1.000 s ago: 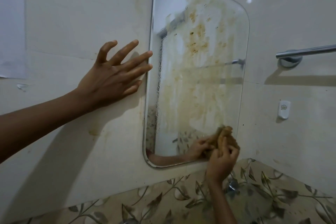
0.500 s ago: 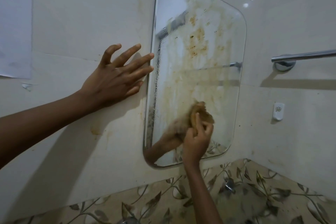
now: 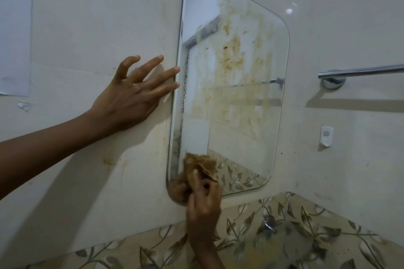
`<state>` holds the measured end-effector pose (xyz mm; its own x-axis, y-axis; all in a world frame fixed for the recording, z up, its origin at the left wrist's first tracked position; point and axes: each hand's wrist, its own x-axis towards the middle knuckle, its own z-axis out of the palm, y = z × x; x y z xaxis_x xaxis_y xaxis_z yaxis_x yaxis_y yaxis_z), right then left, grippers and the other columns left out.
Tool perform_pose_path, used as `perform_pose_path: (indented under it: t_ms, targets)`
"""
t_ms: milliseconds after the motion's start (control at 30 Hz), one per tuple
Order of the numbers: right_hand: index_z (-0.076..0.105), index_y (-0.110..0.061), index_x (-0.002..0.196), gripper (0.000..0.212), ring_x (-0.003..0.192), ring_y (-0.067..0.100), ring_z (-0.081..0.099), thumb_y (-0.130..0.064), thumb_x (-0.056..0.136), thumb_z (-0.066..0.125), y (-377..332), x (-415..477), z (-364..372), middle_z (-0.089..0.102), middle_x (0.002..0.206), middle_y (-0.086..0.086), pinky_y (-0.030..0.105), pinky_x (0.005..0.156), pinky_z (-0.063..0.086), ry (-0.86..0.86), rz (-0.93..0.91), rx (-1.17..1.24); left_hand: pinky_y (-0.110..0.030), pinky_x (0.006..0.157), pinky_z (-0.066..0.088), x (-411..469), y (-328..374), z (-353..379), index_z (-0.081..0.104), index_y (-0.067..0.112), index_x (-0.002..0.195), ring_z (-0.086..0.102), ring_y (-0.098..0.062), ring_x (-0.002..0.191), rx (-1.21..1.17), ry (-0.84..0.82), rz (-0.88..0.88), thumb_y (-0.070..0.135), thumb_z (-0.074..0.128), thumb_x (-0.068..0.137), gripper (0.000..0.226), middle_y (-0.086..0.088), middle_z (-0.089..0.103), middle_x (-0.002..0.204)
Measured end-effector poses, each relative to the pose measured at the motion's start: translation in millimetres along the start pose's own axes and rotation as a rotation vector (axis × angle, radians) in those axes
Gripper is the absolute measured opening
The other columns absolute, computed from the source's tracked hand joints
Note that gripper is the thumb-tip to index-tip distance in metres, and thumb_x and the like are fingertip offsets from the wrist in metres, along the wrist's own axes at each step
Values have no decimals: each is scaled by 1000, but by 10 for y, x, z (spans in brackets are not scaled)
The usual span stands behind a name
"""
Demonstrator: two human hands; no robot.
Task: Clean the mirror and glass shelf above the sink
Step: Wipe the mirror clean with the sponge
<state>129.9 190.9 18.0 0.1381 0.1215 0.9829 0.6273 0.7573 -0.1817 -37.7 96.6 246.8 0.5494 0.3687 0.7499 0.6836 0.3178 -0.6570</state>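
Right hand [image 3: 204, 201]: curled round a crumpled brown cloth wad [image 3: 202, 166], pressing it on the lower left corner of the rounded frameless wall mirror [image 3: 240, 116].
Left hand [image 3: 131, 96]: fingers spread on the pale wall tile [image 3: 87, 28], tips at the mirror's left edge; holding nothing.
Mirror: brown-orange smears across the upper half.
Glass shelf: not in view.
Risk: the soiled wad may re-smear cleaner glass.
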Motion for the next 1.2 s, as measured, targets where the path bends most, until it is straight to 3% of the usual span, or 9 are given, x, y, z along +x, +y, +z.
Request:
perform_pose_path:
  t_ms: [100,200,300,400,500,733,933,1067,1200]
  targets:
    - [51,-11,130,48,82,23,51,-7,84,40,534,199,-123,42,100,1,37,60,53,97,428,51,-48,109,7,5,-12,18,36,22,142,22,-32,142,16,0,3,26,14,100,48,-4,24,156]
    - [51,-11,133,43,97,31,55,-7,91,46,933,714,-278,47,114,14,43,82,50,151,830,77,-49,108,11,15,-11,21,38,22,142,24,-32,141,1,12,1,25,17,100,47,-4,26,155]
    - [62,-14,122,34,100,35,58,-25,96,44,1158,1272,-322,54,115,18,41,83,47,217,953,108,-49,109,11,12,-5,23,38,22,142,24,-32,141,6,17,-5,25,17,99,47,-4,26,155]
    - [68,-17,109,33,96,29,62,-34,94,44,1058,1698,-225,61,109,12,41,82,52,286,920,161,-49,108,13,13,-4,14,39,22,141,26,-32,141,5,21,-6,24,17,99,47,-4,26,155]
    - [63,-16,118,31,96,18,58,-18,93,45,589,1965,-86,55,113,4,35,83,50,271,820,198,-49,108,13,13,-7,4,38,22,142,25,-32,141,2,11,-3,25,16,100,47,-4,26,155]
    - [61,-19,124,49,80,18,53,-16,80,39,-709,1495,133,56,93,6,19,54,39,93,115,200,-47,110,13,11,9,-46,18,21,150,22,-29,142,-79,29,-85,22,20,96,53,-4,24,155]
    - [59,-18,123,42,73,22,52,-7,84,50,-494,681,28,59,88,8,25,52,39,-38,-198,57,-49,110,13,0,-1,-21,23,23,149,22,-33,142,-27,-1,-46,26,6,98,54,-7,25,155]
    - [54,-20,125,43,78,22,44,-8,84,47,207,425,-34,46,94,4,27,62,40,14,-107,-34,-49,110,12,3,-7,3,32,22,145,23,-33,141,33,-15,-21,27,7,99,52,-5,27,154]
    - [55,-13,129,50,80,22,50,5,82,55,831,765,-139,49,97,9,21,55,37,75,330,-43,-48,110,13,15,0,18,37,22,143,27,-32,140,40,6,-27,27,11,100,51,-5,30,153]
